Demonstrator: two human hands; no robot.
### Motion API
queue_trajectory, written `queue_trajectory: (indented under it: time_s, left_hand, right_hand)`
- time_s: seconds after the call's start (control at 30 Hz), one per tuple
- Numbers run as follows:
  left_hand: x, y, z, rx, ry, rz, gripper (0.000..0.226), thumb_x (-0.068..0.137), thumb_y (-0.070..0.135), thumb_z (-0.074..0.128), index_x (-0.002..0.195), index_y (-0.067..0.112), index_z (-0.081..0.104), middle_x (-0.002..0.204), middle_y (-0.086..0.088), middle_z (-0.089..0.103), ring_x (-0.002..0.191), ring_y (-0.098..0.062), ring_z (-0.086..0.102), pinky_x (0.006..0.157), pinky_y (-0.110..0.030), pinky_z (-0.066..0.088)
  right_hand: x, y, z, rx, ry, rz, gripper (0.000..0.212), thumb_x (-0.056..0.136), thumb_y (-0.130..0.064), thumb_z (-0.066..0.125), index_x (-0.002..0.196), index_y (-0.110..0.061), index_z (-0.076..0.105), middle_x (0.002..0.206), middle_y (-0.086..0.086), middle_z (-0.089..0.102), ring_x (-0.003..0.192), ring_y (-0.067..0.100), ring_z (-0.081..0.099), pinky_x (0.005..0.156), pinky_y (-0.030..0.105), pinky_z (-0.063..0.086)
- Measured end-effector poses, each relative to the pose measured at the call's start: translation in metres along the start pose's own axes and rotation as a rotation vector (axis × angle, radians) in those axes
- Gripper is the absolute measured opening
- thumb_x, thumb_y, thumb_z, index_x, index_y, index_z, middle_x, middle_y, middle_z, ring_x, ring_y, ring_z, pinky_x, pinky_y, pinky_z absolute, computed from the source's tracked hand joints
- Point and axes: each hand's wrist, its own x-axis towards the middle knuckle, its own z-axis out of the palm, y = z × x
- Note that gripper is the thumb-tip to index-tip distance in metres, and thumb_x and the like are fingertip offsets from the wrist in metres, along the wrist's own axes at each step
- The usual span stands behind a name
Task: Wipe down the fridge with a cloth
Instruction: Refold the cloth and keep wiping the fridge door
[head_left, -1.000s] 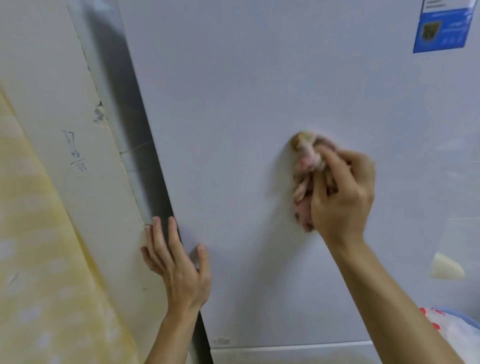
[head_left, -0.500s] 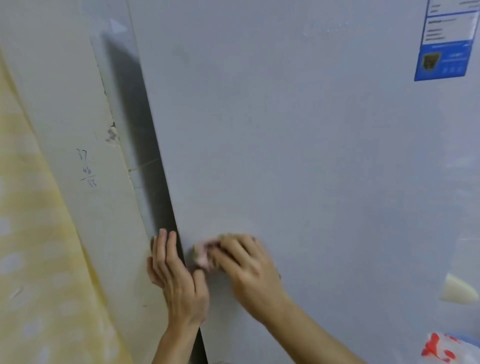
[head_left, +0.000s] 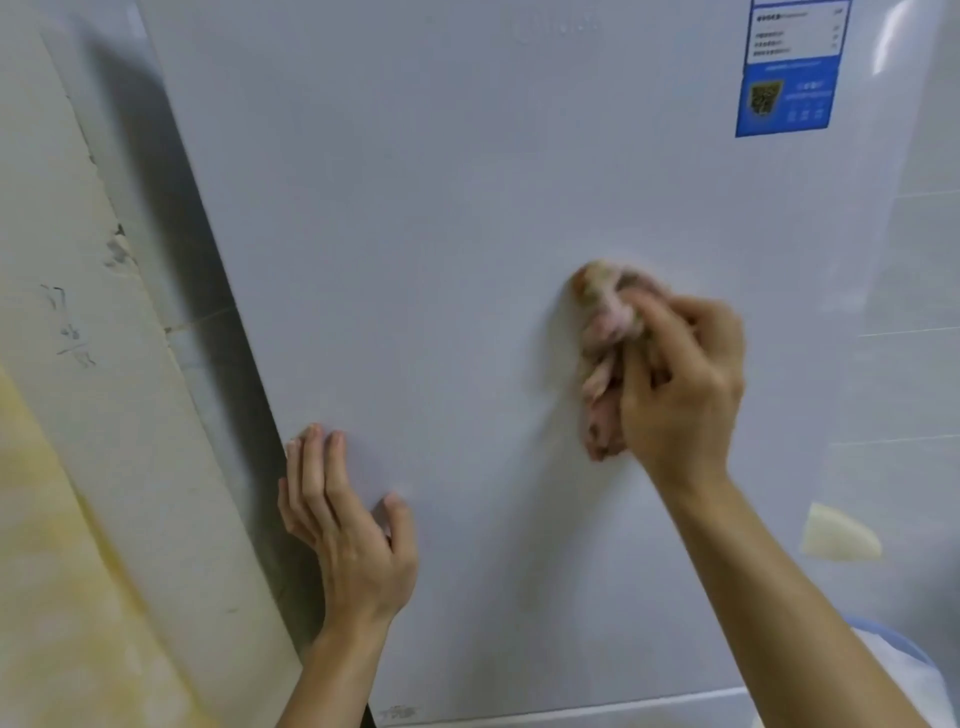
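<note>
The right hand (head_left: 675, 384) has swept the cloth (head_left: 605, 358) away from the fridge's (head_left: 441, 234) left edge toward mid-door, fingers bunched around it; the left hand (head_left: 348, 530) rests flat there, fingers straight.

The fridge (head_left: 467, 260) is softly lit, with a dark shadow cast along its left edge. The cloth (head_left: 602, 332) right of its middle is smeared by motion blur.

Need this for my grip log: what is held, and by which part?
The right hand grips the bunched cloth by its right side, against the fridge door. The left hand holds nothing, resting flat on the door.
</note>
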Motion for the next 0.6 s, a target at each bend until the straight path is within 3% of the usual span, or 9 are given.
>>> queue_trajectory:
  time_s: [0.1,0.17,0.3,0.43,0.5,0.6]
  left_hand:
    - [-0.001,0.003,0.001,-0.017,0.004,-0.021,0.073,0.085,0.020,0.053,0.151,-0.008,0.039,0.161,-0.025,0.034,0.155,-0.043,0.024,0.122,-0.066,0.022]
    - [0.000,0.004,0.002,-0.020,0.006,-0.016,0.073,0.084,0.018,0.053,0.150,-0.009,0.039,0.161,-0.026,0.034,0.155,-0.043,0.025,0.122,-0.066,0.022]
    - [0.000,0.003,0.002,-0.022,0.019,0.004,0.074,0.080,0.014,0.055,0.149,-0.011,0.040,0.159,-0.028,0.036,0.154,-0.044,0.026,0.123,-0.064,0.022]
    - [-0.001,0.008,0.002,-0.028,0.032,-0.011,0.077,0.077,0.005,0.056,0.151,-0.010,0.038,0.161,-0.027,0.033,0.156,-0.042,0.023,0.124,-0.064,0.020]
    - [-0.001,0.011,0.002,-0.032,0.037,-0.030,0.078,0.076,0.003,0.057,0.151,-0.010,0.037,0.162,-0.026,0.032,0.156,-0.042,0.022,0.124,-0.064,0.019]
    - [-0.003,0.013,0.001,-0.016,0.028,-0.028,0.078,0.077,0.002,0.058,0.152,-0.008,0.038,0.163,-0.025,0.032,0.156,-0.042,0.023,0.125,-0.062,0.020]
  right_hand:
    - [0.013,-0.014,0.011,0.052,0.116,0.181,0.036,0.093,0.002,0.058,0.124,-0.006,0.074,0.109,0.014,0.061,0.104,0.032,0.059,0.093,0.036,0.051]
    - [-0.006,-0.031,0.022,0.063,0.082,0.105,0.028,0.101,-0.006,0.057,0.123,-0.002,0.073,0.112,0.016,0.066,0.105,0.032,0.059,0.093,0.038,0.050]
    - [-0.096,-0.038,0.032,0.121,-0.288,-0.352,0.019,0.099,-0.003,0.068,0.116,-0.002,0.075,0.118,0.016,0.071,0.104,0.033,0.067,0.096,0.038,0.048]
    - [-0.186,-0.001,0.002,0.129,-0.667,-0.532,0.029,0.110,-0.009,0.046,0.116,-0.011,0.074,0.118,0.006,0.068,0.106,0.027,0.059,0.089,0.037,0.051]
    - [-0.195,0.014,-0.012,0.124,-0.733,-0.554,0.030,0.111,-0.010,0.045,0.111,-0.014,0.075,0.115,0.004,0.067,0.103,0.023,0.059,0.086,0.036,0.053]
    - [-0.165,0.018,-0.015,0.147,-0.682,-0.513,0.019,0.100,-0.006,0.065,0.116,-0.011,0.075,0.115,0.008,0.069,0.099,0.028,0.063,0.084,0.037,0.052]
